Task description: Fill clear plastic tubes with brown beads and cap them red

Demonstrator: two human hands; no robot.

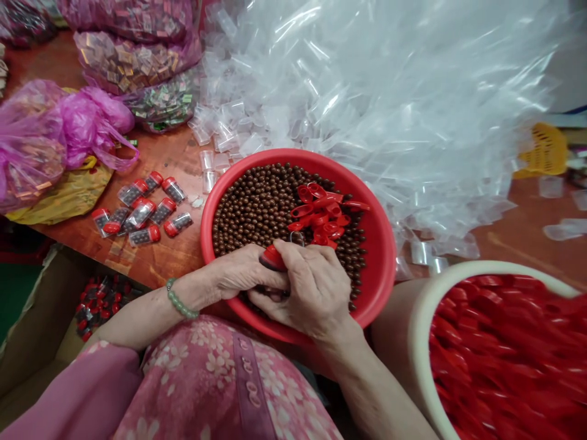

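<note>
Over the near side of a red basin (pixel 389 269), my two hands meet. My left hand (pixel 241 267) is closed around a small clear container with a red cap (pixel 270 258), filled with something dark. My right hand (pixel 314 284) presses against it, thumb and fingers bent around the cap end; its fingertips are partly hidden. Just beyond the right hand's fingers, the rim of a clear item (pixel 297 238) shows. Brown round balls (pixel 257 205) fill the basin, and a heap of red plastic caps (pixel 323 214) lies on top of them.
Filled red-capped containers (pixel 140 214) lie on the table, left of the basin. A cardboard box (pixel 50 324) below holds more. Clear plastic cups (pixel 367 91) are piled behind. A cream tub (pixel 419 330) of red caps stands right. Pink bags (pixel 87 122) sit at the left.
</note>
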